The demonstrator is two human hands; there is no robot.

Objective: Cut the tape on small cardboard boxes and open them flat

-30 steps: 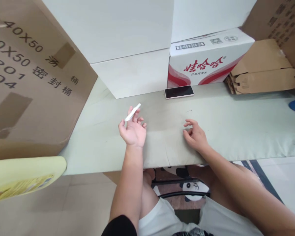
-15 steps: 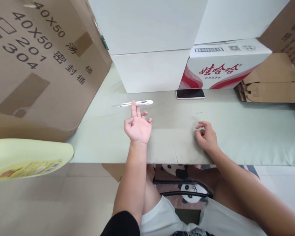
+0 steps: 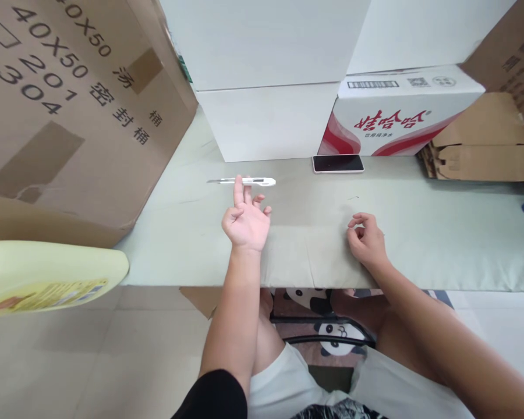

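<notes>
Utility knife [image 3: 258, 181]: hovering crosswise over the green tablecloth [image 3: 305, 224], blade pointing left
Left hand [image 3: 247, 224]: facing palm up — index and middle fingers [image 3: 238, 193] pinching the knife
Right hand [image 3: 367, 240]: curling half-open — holding nothing

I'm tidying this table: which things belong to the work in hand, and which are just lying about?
In hand: slim white tool, apparently a cutter, in the left hand.
Lying about: phone, printed box, folded cardboard, yellow container, brown carton, white boxes.
</notes>
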